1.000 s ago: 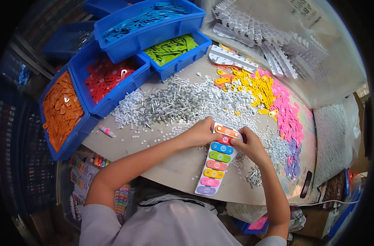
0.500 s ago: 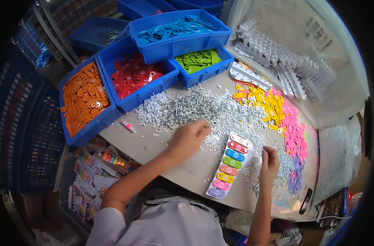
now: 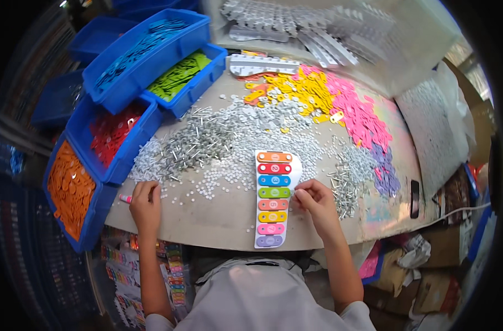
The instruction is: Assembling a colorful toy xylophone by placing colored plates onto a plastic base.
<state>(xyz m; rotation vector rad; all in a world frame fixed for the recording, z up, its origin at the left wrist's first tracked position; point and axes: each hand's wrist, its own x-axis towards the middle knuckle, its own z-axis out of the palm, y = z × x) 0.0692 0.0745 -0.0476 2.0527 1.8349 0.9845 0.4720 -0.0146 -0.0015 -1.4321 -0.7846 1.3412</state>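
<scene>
A toy xylophone (image 3: pixel 273 204) with a white base and a row of coloured keys lies on the table in front of me. Just right of its green key, my right hand (image 3: pixel 317 207) is closed in a pinch, thumb against forefinger; whatever it holds is too small to make out. My left hand (image 3: pixel 145 207) reaches the near edge of a heap of small white plastic pegs (image 3: pixel 146 159), fingers curled downward. Its fingertips are partly hidden, so what they grip does not show. Metal pins (image 3: pixel 199 138) and white washers (image 3: pixel 273 132) spread beyond the xylophone.
Blue bins of orange keys (image 3: pixel 69 185), red keys (image 3: pixel 112 135), green keys (image 3: pixel 180 74) and blue keys (image 3: pixel 141 52) stand at left. Yellow keys (image 3: pixel 301 91), pink keys (image 3: pixel 362 118) and purple keys (image 3: pixel 385 171) lie rightward. A pink-capped tube (image 3: pixel 125 198) rests beside my left hand.
The view has turned to the right. My left hand has gone from beside the metal pins to the white pegs at left. My right hand has come nearer the xylophone.
</scene>
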